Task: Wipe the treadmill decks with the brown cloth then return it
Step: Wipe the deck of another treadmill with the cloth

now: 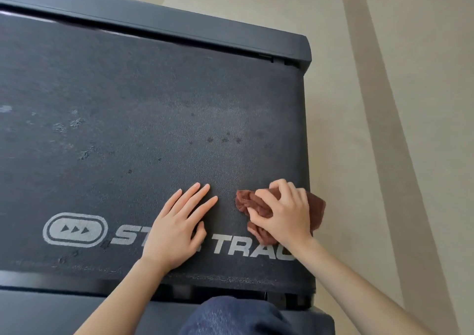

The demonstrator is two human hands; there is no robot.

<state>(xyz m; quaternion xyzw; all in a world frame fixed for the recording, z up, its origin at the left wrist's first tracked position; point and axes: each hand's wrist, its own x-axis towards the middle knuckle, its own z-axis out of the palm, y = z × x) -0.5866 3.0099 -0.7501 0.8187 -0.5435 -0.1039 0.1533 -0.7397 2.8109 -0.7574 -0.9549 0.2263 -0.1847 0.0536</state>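
Treadmill deck (133, 98) fills most of the view, dark belt with dried spots and smudges scattered across the middle and left. Pale floor (400, 129) to the right. Knee in denim (230, 316) at the near edge, so the person is kneeling at the end of the deck.

Left hand (177, 228) flat on the belt, fingers spread, holding nothing, looks like a brace.

Right hand (284, 210) curled down over the brown cloth (247, 201), fingers bent and pressing it onto the belt near the right edge.

Key relation: the dirty patch lies ahead and to the left of the cloth. Right hand already owns the cloth; I'd expect sweeps away from the body and leftward.
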